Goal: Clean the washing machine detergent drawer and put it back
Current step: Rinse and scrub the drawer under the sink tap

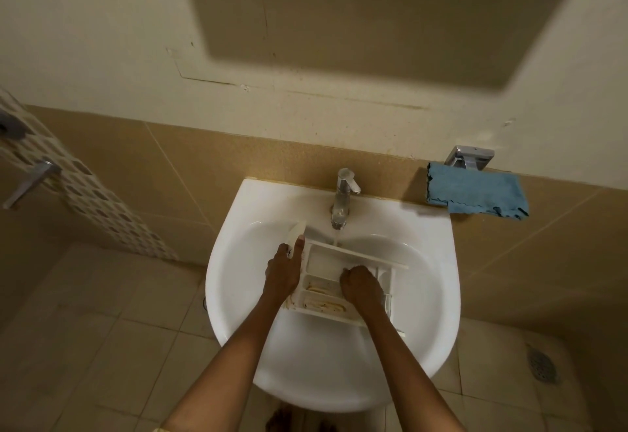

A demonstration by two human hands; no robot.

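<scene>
- The white detergent drawer [323, 266] is lying inside the basin of a white sink [438, 261], compartments facing up. Its far rail is sitting just under the tap [343, 193].
- The basin is leaving open room toward the near rim and on the right. The drawer's left end is sitting close to the basin's left wall.
- Water [335, 237] is running from the tap onto the drawer's far edge.
- A blue cloth [475, 192] is lying on the tiled ledge to the right, well apart from the sink, below a chrome fitting [470, 157].
- A floor drain [542, 365] is showing at lower right.
- The drawer's long axis is running left to right across the basin, with its cream front piece pointing up at the left end. Brown residue is lining the near compartments.
- The left hand [283, 270] is holding the drawer's left end, grip clamped on it, thumb stretching along the front piece.
- The right hand [360, 283] is reaching knuckles-up into a right compartment. Its fingers are hidden, so its grip cannot be told.
</scene>
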